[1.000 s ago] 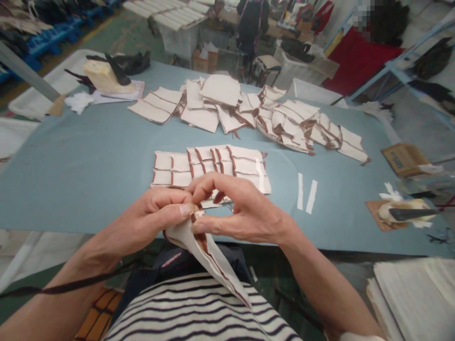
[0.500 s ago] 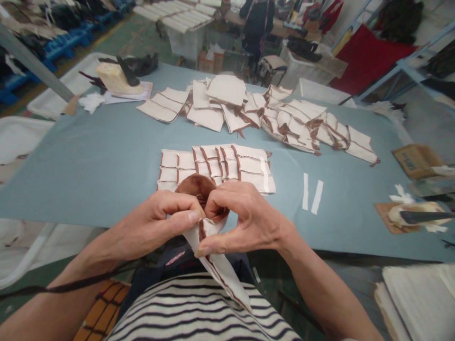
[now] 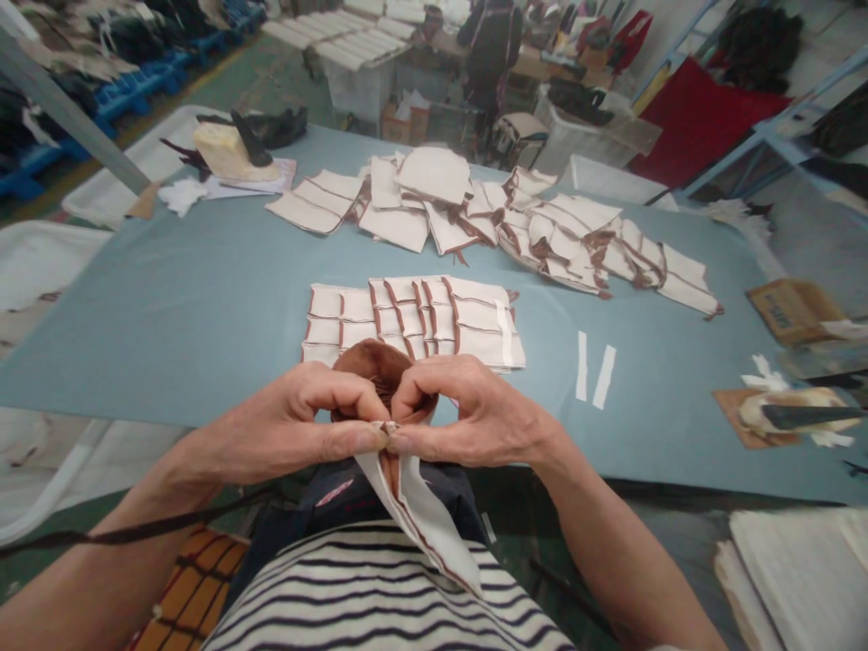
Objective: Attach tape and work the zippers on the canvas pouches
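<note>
A white fabric piece with brown seams (image 3: 434,520) hangs in front of my striped shirt, its brown side curling up behind my fingers. My left hand (image 3: 318,420) pinches its top edge between thumb and bent forefinger. Thumb tip almost against thumb tip, my right hand (image 3: 467,411) pinches the same edge from the other side. Just beyond my hands, several white panels with brown seams (image 3: 407,312) lie overlapped in a row on the blue-grey table (image 3: 203,334). A white strip (image 3: 504,333) rests on the rightmost panel.
A loose heap of white and brown pieces (image 3: 434,199) spans the table's far side. Two white strips (image 3: 603,377) lie to the right. Glue-stained tubs with dark brushes stand at far left (image 3: 227,152) and right (image 3: 787,411). A person (image 3: 489,54) is in the background.
My right thumb has moved up from lower on the fabric to the top edge, beside my left thumb. The hanging part now spreads a little wider.
</note>
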A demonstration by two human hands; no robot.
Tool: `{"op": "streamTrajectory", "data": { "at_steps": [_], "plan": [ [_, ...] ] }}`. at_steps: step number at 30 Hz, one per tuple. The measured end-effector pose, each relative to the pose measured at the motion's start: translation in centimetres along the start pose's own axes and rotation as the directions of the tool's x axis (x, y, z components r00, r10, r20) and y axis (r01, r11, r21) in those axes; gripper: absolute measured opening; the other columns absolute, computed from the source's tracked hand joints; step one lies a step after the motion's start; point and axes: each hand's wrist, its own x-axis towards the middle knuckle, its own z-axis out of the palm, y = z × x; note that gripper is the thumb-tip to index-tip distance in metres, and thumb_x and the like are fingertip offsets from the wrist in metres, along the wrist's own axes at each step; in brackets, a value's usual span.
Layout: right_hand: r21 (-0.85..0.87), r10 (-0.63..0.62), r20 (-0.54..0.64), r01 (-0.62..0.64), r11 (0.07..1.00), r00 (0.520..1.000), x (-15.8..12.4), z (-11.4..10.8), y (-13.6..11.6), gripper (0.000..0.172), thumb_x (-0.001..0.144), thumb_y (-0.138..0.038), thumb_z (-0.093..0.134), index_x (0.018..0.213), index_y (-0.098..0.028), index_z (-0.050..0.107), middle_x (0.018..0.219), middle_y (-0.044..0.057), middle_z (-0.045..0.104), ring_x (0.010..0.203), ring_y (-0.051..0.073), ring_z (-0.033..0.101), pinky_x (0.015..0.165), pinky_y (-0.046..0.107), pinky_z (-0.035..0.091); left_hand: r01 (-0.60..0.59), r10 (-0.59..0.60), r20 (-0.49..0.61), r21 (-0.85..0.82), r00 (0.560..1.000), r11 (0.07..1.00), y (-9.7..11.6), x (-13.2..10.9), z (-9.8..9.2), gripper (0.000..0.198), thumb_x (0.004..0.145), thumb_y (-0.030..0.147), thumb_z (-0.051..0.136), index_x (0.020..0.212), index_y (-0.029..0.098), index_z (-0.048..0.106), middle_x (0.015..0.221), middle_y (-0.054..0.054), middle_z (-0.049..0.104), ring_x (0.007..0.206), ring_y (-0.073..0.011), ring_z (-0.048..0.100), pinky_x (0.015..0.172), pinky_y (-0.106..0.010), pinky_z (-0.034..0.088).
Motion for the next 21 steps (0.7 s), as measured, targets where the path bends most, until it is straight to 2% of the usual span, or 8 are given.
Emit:
{"op": "streamTrajectory", "data": {
  "at_steps": [3, 8, 12, 16, 21],
  "plan": [
    [-0.045, -0.001, -0.06, -0.002, 0.999, 0.998, -0.2, 0.4, -0.3, 0.018, 0.096, -0.025, 0.07, 0.079, -0.02, 0.065, 0.072, -0.005, 0.066, 0.063, 0.009, 0.058, 0.063, 0.021, 0.044, -0.001, 0.001, 0.01, 0.018, 1.0, 1.0, -0.1, 0.0, -0.1, 0.019, 0.094, 0.027, 0.07, 0.081, 0.016, 0.079, 0.074, -0.001, 0.076, 0.067, -0.0134, 0.067, 0.064, -0.017, 0.05],
    [-0.203, -0.076, -0.19, 0.036, 0.979, 0.979, -0.3, 1.3, -0.3, 0.01, 0.087, -0.016, 0.065, 0.077, -0.019, 0.065, 0.07, -0.004, 0.068, 0.061, 0.009, 0.059, 0.063, 0.02, 0.044, 0.026, -0.024, -0.023, 0.062, 0.999, 0.998, -0.3, 0.2, 0.0, 0.021, 0.092, 0.029, 0.072, 0.078, 0.015, 0.079, 0.069, 0.0, 0.073, 0.063, -0.013, 0.063, 0.061, -0.017, 0.047],
    [-0.155, -0.035, -0.163, 0.01, 0.988, 0.986, -0.2, 1.1, -0.1, 0.012, 0.089, -0.017, 0.062, 0.078, -0.019, 0.066, 0.071, -0.003, 0.069, 0.062, 0.009, 0.06, 0.063, 0.019, 0.046, 0.053, -0.053, -0.007, 0.018, 0.999, 0.998, -0.7, 0.4, 0.0, 0.02, 0.09, 0.03, 0.072, 0.078, 0.016, 0.078, 0.07, -0.001, 0.073, 0.065, -0.015, 0.064, 0.062, -0.018, 0.05],
    [-0.097, 0.016, -0.148, -0.031, 0.995, 0.989, 0.0, 0.8, 0.3, 0.013, 0.091, -0.018, 0.062, 0.078, -0.019, 0.067, 0.071, -0.004, 0.068, 0.062, 0.009, 0.059, 0.062, 0.018, 0.046, 0.061, -0.062, -0.047, -0.018, 0.997, 0.998, -1.1, 0.6, 0.0, 0.021, 0.09, 0.032, 0.074, 0.078, 0.016, 0.077, 0.069, -0.001, 0.073, 0.064, -0.015, 0.063, 0.06, -0.018, 0.049],
    [-0.088, 0.02, -0.144, -0.033, 0.996, 0.989, 0.5, 0.7, 0.8, 0.017, 0.094, -0.018, 0.063, 0.077, -0.019, 0.064, 0.07, -0.004, 0.066, 0.064, 0.009, 0.058, 0.061, 0.019, 0.044, 0.053, -0.053, -0.074, 0.0, 0.996, 0.999, -1.2, 0.8, 0.0, 0.025, 0.09, 0.037, 0.07, 0.076, 0.016, 0.075, 0.069, -0.001, 0.072, 0.065, -0.0152, 0.064, 0.063, -0.018, 0.05]
  ]
}}
